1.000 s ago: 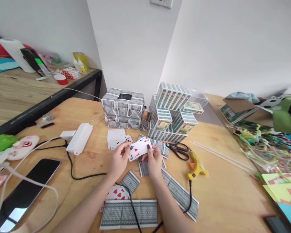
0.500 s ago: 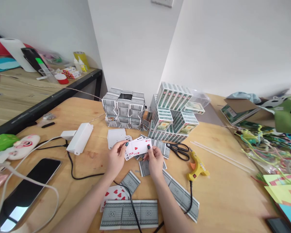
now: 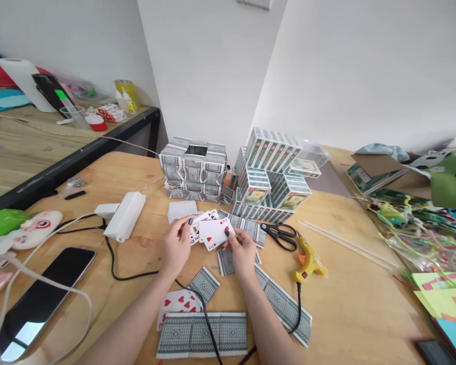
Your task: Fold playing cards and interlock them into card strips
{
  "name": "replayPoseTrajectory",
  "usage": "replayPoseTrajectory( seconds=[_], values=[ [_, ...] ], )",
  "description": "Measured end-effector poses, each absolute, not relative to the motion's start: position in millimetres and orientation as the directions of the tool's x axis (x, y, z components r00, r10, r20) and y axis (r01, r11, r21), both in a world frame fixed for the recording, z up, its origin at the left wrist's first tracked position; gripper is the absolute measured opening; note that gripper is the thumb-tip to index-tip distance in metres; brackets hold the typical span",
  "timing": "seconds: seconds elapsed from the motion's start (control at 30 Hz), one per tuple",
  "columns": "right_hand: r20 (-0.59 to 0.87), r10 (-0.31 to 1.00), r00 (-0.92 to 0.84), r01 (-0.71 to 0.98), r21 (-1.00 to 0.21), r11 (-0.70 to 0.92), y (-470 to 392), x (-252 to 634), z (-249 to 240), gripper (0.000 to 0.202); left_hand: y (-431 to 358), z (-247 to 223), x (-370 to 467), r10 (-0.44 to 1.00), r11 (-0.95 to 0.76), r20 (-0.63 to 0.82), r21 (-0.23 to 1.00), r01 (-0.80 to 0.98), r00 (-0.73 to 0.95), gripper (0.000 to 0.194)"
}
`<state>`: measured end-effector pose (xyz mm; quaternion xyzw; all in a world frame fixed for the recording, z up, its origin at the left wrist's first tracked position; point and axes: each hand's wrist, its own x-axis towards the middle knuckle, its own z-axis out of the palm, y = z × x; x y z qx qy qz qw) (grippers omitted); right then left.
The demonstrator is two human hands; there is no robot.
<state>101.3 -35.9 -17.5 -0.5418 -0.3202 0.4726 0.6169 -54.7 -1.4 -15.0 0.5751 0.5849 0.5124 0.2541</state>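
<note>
Several playing cards point(image 3: 215, 232) are fanned face up between my two hands, with a two of hearts on top. My left hand point(image 3: 178, 244) pinches the fan's left side, and my right hand point(image 3: 240, 249) grips the two of hearts at its right edge. Just behind my left hand a stack of cards point(image 3: 182, 210) lies face down or blank on the table. Patterned card strips point(image 3: 202, 334) lie near the front edge, beside a single patterned card point(image 3: 205, 287) and a heart card point(image 3: 178, 304). A hollow card structure point(image 3: 193, 172) stands at the back.
Stacked card boxes point(image 3: 273, 152) rise at the back right. Black scissors point(image 3: 281, 235) and a yellow glue gun point(image 3: 308, 261) lie right of my hands. The glue gun's black cable crosses the front strip. A white power block point(image 3: 125, 217) and a phone point(image 3: 41, 304) are at left.
The cards have spread further apart, and the two of hearts has tilted and shifted slightly left. My left hand has moved a little to the left.
</note>
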Motion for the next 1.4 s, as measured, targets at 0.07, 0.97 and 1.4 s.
replayPoseTrajectory(
  seconds=[0.07, 0.97, 1.4],
  values=[
    [-0.112, 0.922, 0.370, -0.244, -0.969, -0.019, -35.6, 101.6, -17.6, 0.028, 0.8, -14.5, -57.3, 0.921, -0.136, 0.274, 0.893, 0.428, -0.278, 0.026],
    [-0.089, 0.980, 0.181, -0.260, -0.965, -0.039, -39.9, 91.8, -13.4, 0.045, -9.6, -9.6, -44.2, 0.894, -0.395, 0.441, 0.689, 0.608, 0.081, 0.018],
    [-0.148, 0.975, 0.166, -0.245, -0.964, -0.104, -38.6, 94.2, -14.4, 0.034, -9.3, -13.6, -43.3, 0.987, -0.152, 0.135, 0.960, 0.237, 0.083, 0.037]
  ],
)
